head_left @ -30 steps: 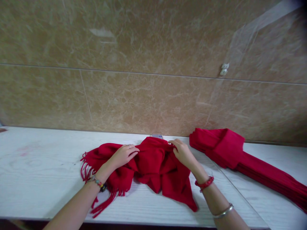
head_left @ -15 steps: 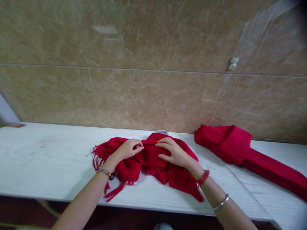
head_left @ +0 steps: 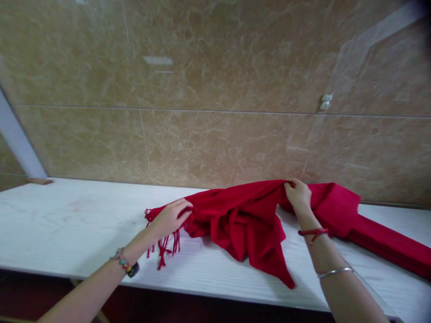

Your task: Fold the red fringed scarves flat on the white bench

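A red fringed scarf (head_left: 235,220) lies partly stretched and partly bunched on the white table. My right hand (head_left: 299,197) is closed on its far edge, pulling that edge up and taut toward the right. Near the fringed left end, my left hand (head_left: 173,217) has its fingers curled on the cloth; the grip underneath is partly hidden. Loose tassels hang below the left hand. One pointed fold of the scarf droops toward the table's front edge.
A stack of folded red cloth (head_left: 336,208) lies just beyond my right hand and stretches off to the right. The white table (head_left: 84,224) meets a brown tiled wall (head_left: 215,148). A small white ornament (head_left: 326,102) is on the wall.
My right hand has moved right and closed on the scarf's edge, drawing it out straight. The bunched scarf is now spread wider. My left hand has shifted slightly left.
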`<action>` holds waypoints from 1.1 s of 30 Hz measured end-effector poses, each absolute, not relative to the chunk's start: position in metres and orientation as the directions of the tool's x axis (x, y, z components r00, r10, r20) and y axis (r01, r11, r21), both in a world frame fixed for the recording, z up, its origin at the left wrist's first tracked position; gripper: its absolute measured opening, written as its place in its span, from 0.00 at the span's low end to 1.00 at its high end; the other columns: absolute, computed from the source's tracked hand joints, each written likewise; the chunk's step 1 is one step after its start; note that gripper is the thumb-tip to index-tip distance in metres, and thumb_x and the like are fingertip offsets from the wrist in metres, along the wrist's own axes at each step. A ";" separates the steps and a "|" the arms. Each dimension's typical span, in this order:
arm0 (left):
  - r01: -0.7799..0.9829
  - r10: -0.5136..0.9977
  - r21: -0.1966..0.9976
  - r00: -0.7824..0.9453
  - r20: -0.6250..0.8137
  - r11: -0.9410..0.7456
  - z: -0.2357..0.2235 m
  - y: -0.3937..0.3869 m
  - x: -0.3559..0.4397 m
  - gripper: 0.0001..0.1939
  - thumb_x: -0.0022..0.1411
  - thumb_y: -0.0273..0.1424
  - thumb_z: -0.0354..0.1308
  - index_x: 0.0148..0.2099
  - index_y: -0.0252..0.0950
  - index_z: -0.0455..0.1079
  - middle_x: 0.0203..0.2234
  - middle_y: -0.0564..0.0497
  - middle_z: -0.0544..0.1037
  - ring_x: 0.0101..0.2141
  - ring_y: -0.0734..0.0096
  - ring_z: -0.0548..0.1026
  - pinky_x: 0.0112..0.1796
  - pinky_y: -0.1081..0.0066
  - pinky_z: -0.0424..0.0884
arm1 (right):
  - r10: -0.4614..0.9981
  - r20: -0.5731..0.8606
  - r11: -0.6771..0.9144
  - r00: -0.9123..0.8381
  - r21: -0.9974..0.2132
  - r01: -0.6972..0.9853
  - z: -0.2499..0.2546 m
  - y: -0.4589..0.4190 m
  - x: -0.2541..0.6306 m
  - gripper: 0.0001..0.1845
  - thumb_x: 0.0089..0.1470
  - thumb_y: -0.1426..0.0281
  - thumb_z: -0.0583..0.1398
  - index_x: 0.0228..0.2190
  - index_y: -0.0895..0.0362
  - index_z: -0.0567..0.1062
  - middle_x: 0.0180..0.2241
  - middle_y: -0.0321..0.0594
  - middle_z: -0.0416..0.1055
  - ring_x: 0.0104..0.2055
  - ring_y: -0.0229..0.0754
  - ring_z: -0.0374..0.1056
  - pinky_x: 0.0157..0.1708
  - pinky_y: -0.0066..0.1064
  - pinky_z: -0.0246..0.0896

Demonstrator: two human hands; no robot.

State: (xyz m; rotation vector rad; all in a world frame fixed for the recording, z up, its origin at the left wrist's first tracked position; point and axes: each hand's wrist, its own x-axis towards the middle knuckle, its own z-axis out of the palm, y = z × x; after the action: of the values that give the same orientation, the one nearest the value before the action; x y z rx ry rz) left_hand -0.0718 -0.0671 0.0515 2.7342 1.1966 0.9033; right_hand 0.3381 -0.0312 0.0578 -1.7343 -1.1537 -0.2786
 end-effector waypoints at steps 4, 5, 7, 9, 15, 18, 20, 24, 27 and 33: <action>0.514 0.713 0.556 0.171 0.680 -0.653 0.100 -0.042 -0.051 0.12 0.60 0.37 0.45 0.40 0.35 0.64 0.34 0.50 0.73 0.36 0.69 0.71 0.40 0.70 0.66 | 0.534 0.700 0.013 0.474 -0.567 0.823 0.066 -0.029 0.339 0.16 0.41 0.76 0.52 0.32 0.62 0.75 0.32 0.48 0.72 0.38 0.47 0.67 0.41 0.38 0.60; 0.470 0.709 0.581 0.149 0.690 -0.664 0.109 -0.036 -0.043 0.13 0.60 0.37 0.45 0.40 0.35 0.64 0.34 0.50 0.73 0.36 0.69 0.71 0.40 0.70 0.66 | 0.570 0.742 0.130 0.353 -0.505 0.853 0.067 -0.030 0.325 0.16 0.40 0.77 0.53 0.33 0.62 0.75 0.33 0.49 0.72 0.40 0.47 0.66 0.42 0.38 0.59; 0.413 0.683 0.579 0.164 0.712 -0.703 0.120 -0.026 -0.024 0.12 0.59 0.36 0.45 0.40 0.35 0.65 0.34 0.51 0.73 0.36 0.69 0.71 0.40 0.71 0.65 | 0.628 0.778 0.442 0.014 -0.372 0.816 0.067 -0.034 0.288 0.15 0.44 0.75 0.54 0.35 0.60 0.74 0.37 0.47 0.71 0.42 0.46 0.66 0.45 0.38 0.59; 0.392 0.641 0.535 0.225 0.734 -0.749 0.122 -0.021 -0.006 0.12 0.59 0.35 0.45 0.39 0.35 0.65 0.33 0.51 0.73 0.37 0.70 0.71 0.40 0.72 0.65 | 0.624 0.748 0.646 -0.225 -0.333 0.686 0.062 -0.039 0.246 0.18 0.48 0.70 0.55 0.43 0.57 0.70 0.43 0.46 0.69 0.46 0.44 0.64 0.47 0.38 0.58; 0.395 0.600 0.454 0.459 0.655 -0.798 0.107 -0.021 0.025 0.14 0.61 0.36 0.44 0.36 0.35 0.67 0.29 0.53 0.74 0.32 0.71 0.71 0.37 0.74 0.65 | 0.661 0.727 0.653 -0.185 -0.436 0.620 0.037 -0.040 0.182 0.21 0.46 0.70 0.58 0.45 0.57 0.69 0.44 0.46 0.69 0.47 0.46 0.64 0.47 0.39 0.59; 0.432 0.609 0.437 0.461 0.645 -0.789 0.109 -0.015 0.030 0.13 0.61 0.35 0.44 0.37 0.35 0.67 0.30 0.52 0.75 0.33 0.71 0.72 0.36 0.74 0.65 | 0.689 0.722 0.597 -0.061 -0.518 0.613 0.030 -0.039 0.184 0.12 0.49 0.75 0.51 0.34 0.57 0.73 0.33 0.42 0.73 0.37 0.44 0.69 0.40 0.36 0.62; 0.511 0.632 0.404 0.426 0.648 -0.759 0.115 -0.007 0.031 0.11 0.60 0.31 0.44 0.37 0.35 0.67 0.31 0.51 0.75 0.33 0.71 0.72 0.36 0.74 0.65 | 0.681 0.732 0.582 0.025 -0.561 0.588 0.029 -0.040 0.192 0.13 0.50 0.74 0.49 0.33 0.56 0.73 0.31 0.41 0.74 0.35 0.43 0.69 0.37 0.34 0.63; 0.755 0.713 0.276 0.337 0.615 -0.595 0.126 0.002 0.023 0.12 0.54 0.21 0.44 0.36 0.35 0.67 0.28 0.50 0.74 0.31 0.69 0.71 0.34 0.73 0.64 | 0.637 0.754 0.550 0.156 -0.588 0.594 0.030 -0.043 0.208 0.14 0.48 0.74 0.50 0.34 0.57 0.72 0.34 0.41 0.74 0.36 0.43 0.69 0.39 0.34 0.63; 0.864 0.821 0.189 0.344 0.456 -0.467 0.126 -0.002 0.013 0.17 0.50 0.17 0.43 0.38 0.36 0.67 0.30 0.48 0.74 0.31 0.68 0.72 0.33 0.73 0.64 | 0.603 0.778 0.541 0.179 -0.563 0.624 0.028 -0.044 0.212 0.14 0.47 0.75 0.50 0.35 0.57 0.72 0.35 0.41 0.74 0.38 0.43 0.69 0.40 0.35 0.63; 0.757 0.760 0.087 0.633 0.148 -0.648 0.116 -0.023 0.025 0.22 0.48 0.25 0.55 0.48 0.38 0.66 0.42 0.46 0.72 0.41 0.64 0.71 0.40 0.72 0.65 | 0.526 0.848 0.600 0.067 -0.426 0.677 0.024 -0.050 0.199 0.14 0.50 0.75 0.51 0.36 0.55 0.72 0.36 0.42 0.73 0.39 0.43 0.69 0.41 0.36 0.64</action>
State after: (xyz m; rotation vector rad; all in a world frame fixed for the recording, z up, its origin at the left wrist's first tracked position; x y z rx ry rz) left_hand 0.0251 -0.0235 0.1163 2.8240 1.3118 0.2682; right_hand 0.1995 -0.0502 0.0243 -1.0336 -1.5887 -0.1518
